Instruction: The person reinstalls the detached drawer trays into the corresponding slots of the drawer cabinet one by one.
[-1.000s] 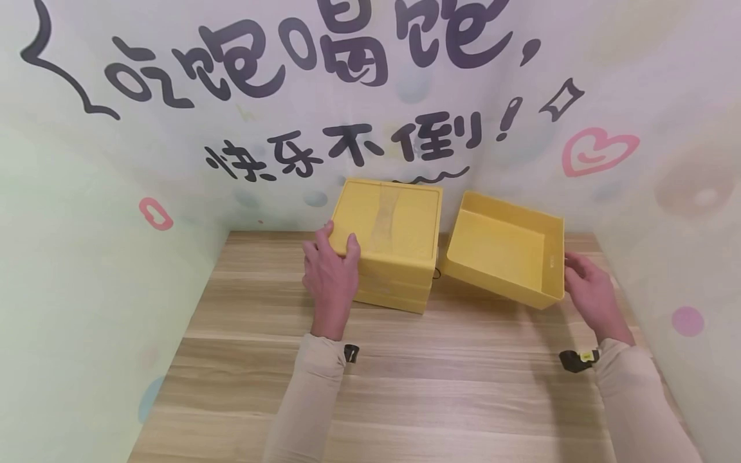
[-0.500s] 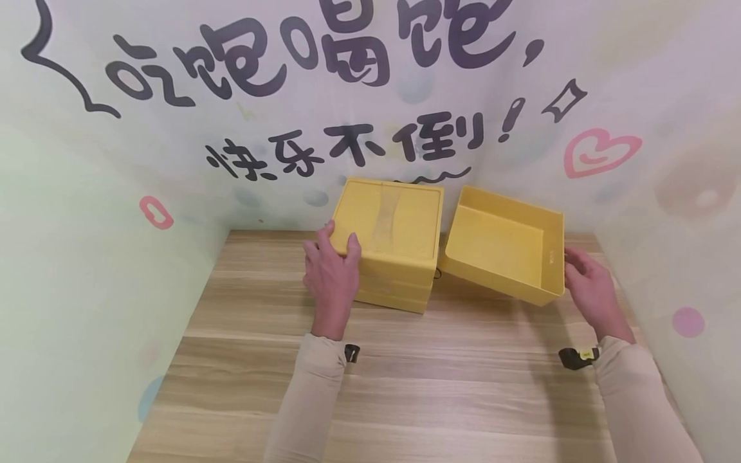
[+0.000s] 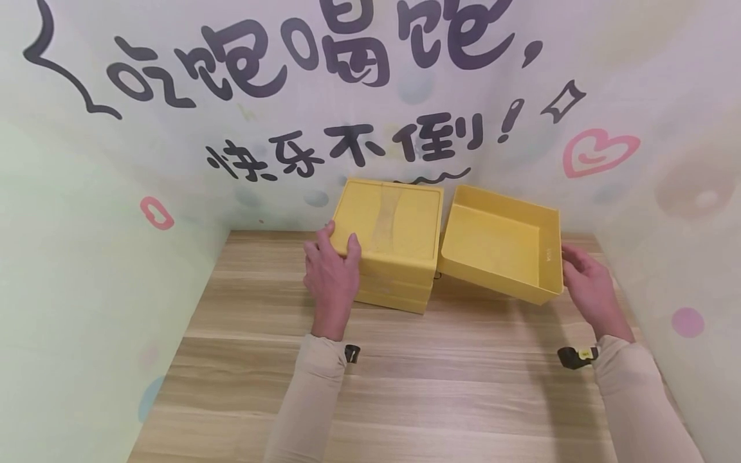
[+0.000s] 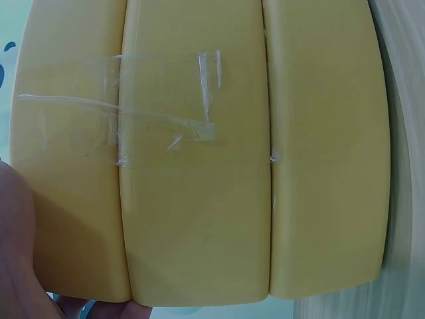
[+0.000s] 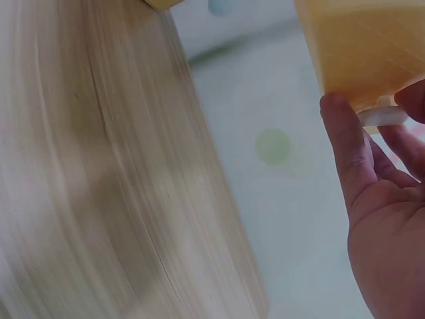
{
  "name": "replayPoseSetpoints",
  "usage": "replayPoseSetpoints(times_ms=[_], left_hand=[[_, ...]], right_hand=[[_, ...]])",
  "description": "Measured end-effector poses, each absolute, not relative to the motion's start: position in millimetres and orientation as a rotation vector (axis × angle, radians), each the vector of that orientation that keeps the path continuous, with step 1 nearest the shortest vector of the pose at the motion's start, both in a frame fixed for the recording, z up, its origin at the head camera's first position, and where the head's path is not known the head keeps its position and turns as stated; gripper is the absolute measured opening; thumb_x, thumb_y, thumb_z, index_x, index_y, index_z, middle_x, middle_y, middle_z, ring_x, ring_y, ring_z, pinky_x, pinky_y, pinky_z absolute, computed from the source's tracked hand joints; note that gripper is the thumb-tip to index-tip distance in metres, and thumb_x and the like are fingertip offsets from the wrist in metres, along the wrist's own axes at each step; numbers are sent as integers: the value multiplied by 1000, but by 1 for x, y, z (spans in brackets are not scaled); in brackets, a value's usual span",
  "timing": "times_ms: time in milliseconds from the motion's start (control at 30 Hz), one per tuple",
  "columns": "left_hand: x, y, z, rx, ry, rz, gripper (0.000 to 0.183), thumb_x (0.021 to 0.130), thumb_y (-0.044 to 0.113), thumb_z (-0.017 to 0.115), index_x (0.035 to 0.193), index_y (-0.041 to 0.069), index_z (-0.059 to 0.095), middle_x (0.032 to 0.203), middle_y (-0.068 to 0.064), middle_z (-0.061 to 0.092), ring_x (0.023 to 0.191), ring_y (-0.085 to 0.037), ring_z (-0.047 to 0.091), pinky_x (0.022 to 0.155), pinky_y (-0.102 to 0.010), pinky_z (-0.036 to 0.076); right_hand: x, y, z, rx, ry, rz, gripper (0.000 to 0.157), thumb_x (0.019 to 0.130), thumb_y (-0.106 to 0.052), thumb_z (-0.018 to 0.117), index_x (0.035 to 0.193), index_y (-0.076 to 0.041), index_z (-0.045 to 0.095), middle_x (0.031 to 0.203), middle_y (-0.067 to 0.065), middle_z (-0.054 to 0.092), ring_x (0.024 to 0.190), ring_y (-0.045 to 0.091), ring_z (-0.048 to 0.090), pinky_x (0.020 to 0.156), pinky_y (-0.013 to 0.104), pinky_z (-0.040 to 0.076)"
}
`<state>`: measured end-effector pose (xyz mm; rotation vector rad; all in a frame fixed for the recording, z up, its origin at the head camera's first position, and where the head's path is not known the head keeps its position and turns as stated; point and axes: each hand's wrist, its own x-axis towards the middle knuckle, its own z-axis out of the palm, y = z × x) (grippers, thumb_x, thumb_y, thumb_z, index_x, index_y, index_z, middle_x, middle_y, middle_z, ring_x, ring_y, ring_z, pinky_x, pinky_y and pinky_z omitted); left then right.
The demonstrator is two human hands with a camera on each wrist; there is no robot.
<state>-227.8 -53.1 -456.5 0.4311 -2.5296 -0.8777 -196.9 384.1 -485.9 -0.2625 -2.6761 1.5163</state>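
A yellow drawer box (image 3: 384, 218) stands on the wooden table near the back wall, with clear tape (image 4: 166, 119) across its sectioned side. My left hand (image 3: 332, 276) grips its left end, thumb on top and fingers down the side; in the left wrist view the hand (image 4: 20, 246) shows at lower left. To the right, a yellow open-topped drawer (image 3: 494, 241) is held above the table, nothing in it. My right hand (image 3: 590, 283) holds it by its right end. The right wrist view shows the fingers around a small pale handle (image 5: 383, 117) on its outside.
A white wall (image 3: 278, 212) with dark lettering and coloured shapes rises directly behind the box and drawer, and more wall closes in the sides. Bare wood of the table (image 3: 451, 386) stretches in front. A small dark loop (image 3: 438, 275) sticks out at the box's right side.
The drawer has moved slightly up and to the left, its left edge closer to the box, with my right hand following. The box and left hand have stayed in place.
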Motion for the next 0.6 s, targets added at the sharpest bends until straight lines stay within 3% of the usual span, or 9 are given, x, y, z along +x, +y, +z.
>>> replayPoseSetpoints(times_ms=[167,600], left_hand=[[-227,-53,-457,421,-2525,-876,59,97,65,43,144,31,47,105,-12,50,77,-30,53,57,-45,46],[-227,-54,-457,411,-2533,-877,59,97,64,43,145,30,46,105,-11,49,75,-29,51,57,-42,44]], right_hand=[[-196,382,-488,-251,-2666,1522,58,107,-40,46,155,-7,41,140,1,60,102,-18,53,79,5,49],[-196,375,-493,-198,-2641,1569,54,108,-33,45,153,-3,42,132,-17,59,102,-18,54,80,5,49]])
